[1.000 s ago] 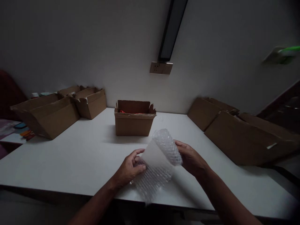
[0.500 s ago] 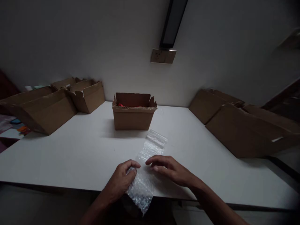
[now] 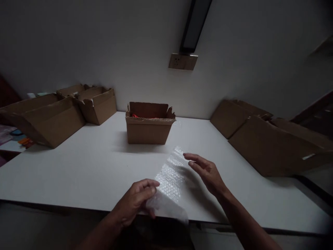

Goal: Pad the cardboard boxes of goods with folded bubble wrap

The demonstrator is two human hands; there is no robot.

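A clear sheet of bubble wrap [image 3: 170,173] slants across the front of the white table [image 3: 91,173], its near end hanging over the edge. My left hand [image 3: 139,198] pinches its left side near the table edge. Above its far right part, my right hand [image 3: 205,172] hovers with fingers apart and nothing in them. Straight ahead of both hands stands an open cardboard box [image 3: 148,132], with something red [image 3: 135,116] just showing inside.
Several open cardboard boxes stand at the left [image 3: 57,121] and at the right [image 3: 275,149]. The wall behind holds a socket plate [image 3: 183,61] with a dark panel [image 3: 195,27] above it. Orange items [image 3: 26,142] lie at the far left.
The bubble wrap lies more opened out, and its near end has swung to the right. My right hand has moved forward and right, away from the wrap. The left hand keeps its grip.
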